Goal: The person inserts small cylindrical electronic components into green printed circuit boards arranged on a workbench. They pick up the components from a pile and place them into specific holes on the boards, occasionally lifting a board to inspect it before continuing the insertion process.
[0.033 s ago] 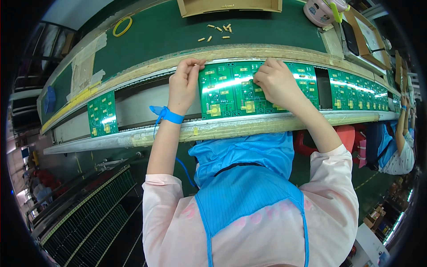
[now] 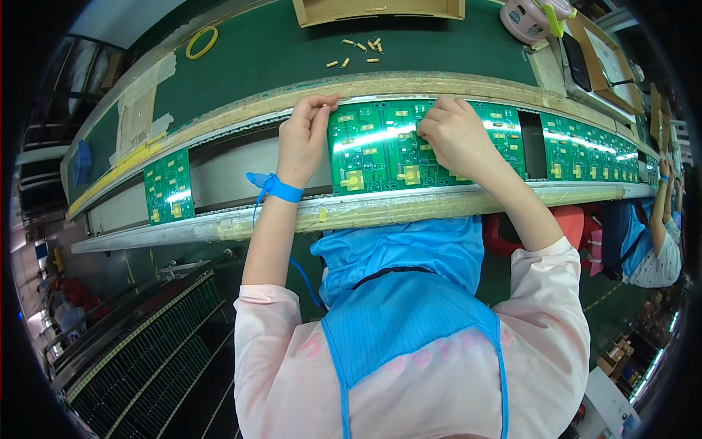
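A green circuit board panel [image 2: 358, 159] lies in the rail track in front of me, patterned with pale rectangles and yellow pads. My left hand [image 2: 303, 139], a blue strap round its wrist, is at the panel's far left corner. Its thumb and forefinger are pinched together; a tiny pale tip shows there, too small to name. Over the panel's middle, my right hand [image 2: 457, 135] has its fingers bent and closed, close to the board's surface. Whatever they hold is hidden. One small brownish component [image 2: 515, 136] sits on the panel's right part.
Several small tan cylindrical parts [image 2: 373, 60] lie on the green bench beyond the track, below a cardboard box [image 2: 380, 16]. More boards [image 2: 167, 189] sit left and right along the rails [image 2: 395, 199]. A yellow tape ring [image 2: 202, 42] and pink container [image 2: 523, 20] stand farther back.
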A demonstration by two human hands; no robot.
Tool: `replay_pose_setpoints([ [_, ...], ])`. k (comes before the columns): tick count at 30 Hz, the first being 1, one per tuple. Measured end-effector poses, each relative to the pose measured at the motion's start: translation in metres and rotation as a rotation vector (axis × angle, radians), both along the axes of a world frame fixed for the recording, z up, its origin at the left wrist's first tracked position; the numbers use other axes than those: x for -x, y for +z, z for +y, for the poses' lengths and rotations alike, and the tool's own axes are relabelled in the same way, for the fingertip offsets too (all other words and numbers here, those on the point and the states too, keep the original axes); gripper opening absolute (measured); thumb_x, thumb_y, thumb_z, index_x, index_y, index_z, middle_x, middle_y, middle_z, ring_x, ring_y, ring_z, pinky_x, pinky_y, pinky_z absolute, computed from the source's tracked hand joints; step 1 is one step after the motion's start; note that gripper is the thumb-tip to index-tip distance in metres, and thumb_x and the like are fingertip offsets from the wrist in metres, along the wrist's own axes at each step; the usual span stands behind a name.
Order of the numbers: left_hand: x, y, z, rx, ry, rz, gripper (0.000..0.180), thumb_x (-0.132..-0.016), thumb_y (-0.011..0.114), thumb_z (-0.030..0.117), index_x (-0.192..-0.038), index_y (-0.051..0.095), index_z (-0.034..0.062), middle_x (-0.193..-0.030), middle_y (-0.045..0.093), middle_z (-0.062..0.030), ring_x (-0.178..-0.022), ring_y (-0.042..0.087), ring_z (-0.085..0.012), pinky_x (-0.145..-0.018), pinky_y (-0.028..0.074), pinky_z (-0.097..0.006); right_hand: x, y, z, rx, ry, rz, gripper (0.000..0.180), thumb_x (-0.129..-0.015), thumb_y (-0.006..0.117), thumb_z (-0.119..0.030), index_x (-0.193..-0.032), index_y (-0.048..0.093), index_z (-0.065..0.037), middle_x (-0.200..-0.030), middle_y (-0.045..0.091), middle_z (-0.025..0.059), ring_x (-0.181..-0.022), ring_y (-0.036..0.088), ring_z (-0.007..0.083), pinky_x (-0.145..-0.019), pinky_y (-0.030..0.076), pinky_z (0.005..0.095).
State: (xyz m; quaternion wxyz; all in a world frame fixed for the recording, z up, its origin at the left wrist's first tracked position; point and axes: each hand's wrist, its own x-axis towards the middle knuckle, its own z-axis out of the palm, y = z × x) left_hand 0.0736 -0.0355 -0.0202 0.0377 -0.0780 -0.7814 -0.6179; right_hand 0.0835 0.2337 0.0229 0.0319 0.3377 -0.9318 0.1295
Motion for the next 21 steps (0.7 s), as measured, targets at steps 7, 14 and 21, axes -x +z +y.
replay_pose_setpoints([
  [7, -0.003, 0.005, -0.01, 0.273, -0.073, 0.185, 0.016, -0.08, 0.07, 0.005, -0.095, 0.074, 0.0059, -0.092, 0.07, -0.0087, -0.086, 0.065, -0.0213, -0.072, 0.053, -0.03, 0.062, 0.024, -0.009, 0.164, -0.186, -0.447, 0.027, -0.081, 0.065, -0.012, -0.106, 0.069, -0.002, -0.09, 0.069, 0.0101, -0.083, 0.065, 0.0213, -0.072, 0.053, 0.0337],
  [14, 0.002, 0.005, -0.012, 0.327, -0.093, 0.208, 0.017, -0.077, 0.072, 0.003, -0.093, 0.075, 0.006, -0.084, 0.07, -0.0081, -0.08, 0.065, -0.0214, -0.068, 0.052, -0.031, 0.112, -0.036, -0.043, 0.297, -0.299, 0.1, 0.027, -0.087, 0.066, -0.029, -0.109, 0.069, -0.014, -0.101, 0.06, 0.0055, -0.087, 0.063, 0.0234, -0.077, 0.051, 0.034],
  [21, -0.001, 0.001, -0.015, 0.34, -0.094, 0.192, 0.017, -0.075, 0.072, 0.002, -0.091, 0.074, 0.0053, -0.083, 0.07, -0.0082, -0.08, 0.065, -0.0217, -0.069, 0.052, -0.031, 0.117, -0.046, -0.038, 0.408, -0.255, 0.093, 0.015, -0.088, 0.065, -0.021, -0.097, 0.071, -0.011, -0.094, 0.06, 0.0047, -0.084, 0.063, 0.0234, -0.074, 0.051, 0.0337],
])
